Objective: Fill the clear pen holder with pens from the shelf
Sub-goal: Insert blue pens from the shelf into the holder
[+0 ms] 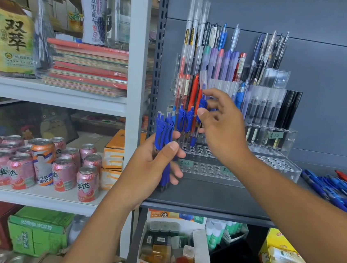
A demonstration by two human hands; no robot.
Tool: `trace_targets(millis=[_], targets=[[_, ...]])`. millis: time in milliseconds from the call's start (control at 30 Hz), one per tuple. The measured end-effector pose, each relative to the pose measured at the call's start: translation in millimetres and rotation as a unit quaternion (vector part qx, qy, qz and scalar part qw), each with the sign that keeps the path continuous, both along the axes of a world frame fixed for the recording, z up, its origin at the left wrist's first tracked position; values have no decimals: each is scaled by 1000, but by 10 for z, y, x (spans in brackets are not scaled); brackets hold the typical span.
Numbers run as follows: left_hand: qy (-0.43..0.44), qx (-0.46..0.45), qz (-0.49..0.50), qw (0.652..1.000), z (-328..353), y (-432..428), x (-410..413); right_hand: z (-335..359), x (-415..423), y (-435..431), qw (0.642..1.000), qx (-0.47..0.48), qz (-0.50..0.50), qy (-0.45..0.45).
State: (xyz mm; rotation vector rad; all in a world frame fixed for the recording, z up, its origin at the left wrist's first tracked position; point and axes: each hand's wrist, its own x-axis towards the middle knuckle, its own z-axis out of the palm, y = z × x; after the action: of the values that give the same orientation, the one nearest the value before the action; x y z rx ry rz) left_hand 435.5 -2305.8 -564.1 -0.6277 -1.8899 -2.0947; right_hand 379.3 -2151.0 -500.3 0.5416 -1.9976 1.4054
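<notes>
A clear tiered pen holder [276, 166] stands on the dark grey shelf [210, 197], its back rows packed with pens and its front rows of holes mostly bare. My left hand [154, 163] grips a bundle of blue pens [164, 130] upright, just left of the holder. My right hand [220, 123] pinches one blue pen [199, 121] between thumb and fingers, its tip down over a lower-row hole. Two other blue pens [184, 119] stand in that row beside it.
Loose blue and red pens [342, 189] lie in a pile on the shelf at the far right. A white shelving unit to the left carries pink drink cans [23, 165], stacked notebooks [89, 66] and bottles. Boxes of glue and ink sit below.
</notes>
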Motion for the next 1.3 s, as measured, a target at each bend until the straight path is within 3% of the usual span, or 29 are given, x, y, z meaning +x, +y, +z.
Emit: trace_targets(millis=[767, 1100, 1300], targets=[[-4, -16, -6, 1000, -8, 3, 4, -261, 120, -21, 990, 100, -83, 63], [-12, -1, 12, 1000, -10, 16, -3, -266, 350, -186, 995, 56, 84, -23], [-6, -12, 23, 1000, -21, 6, -28, -41, 288, -107, 995, -36, 81, -43]])
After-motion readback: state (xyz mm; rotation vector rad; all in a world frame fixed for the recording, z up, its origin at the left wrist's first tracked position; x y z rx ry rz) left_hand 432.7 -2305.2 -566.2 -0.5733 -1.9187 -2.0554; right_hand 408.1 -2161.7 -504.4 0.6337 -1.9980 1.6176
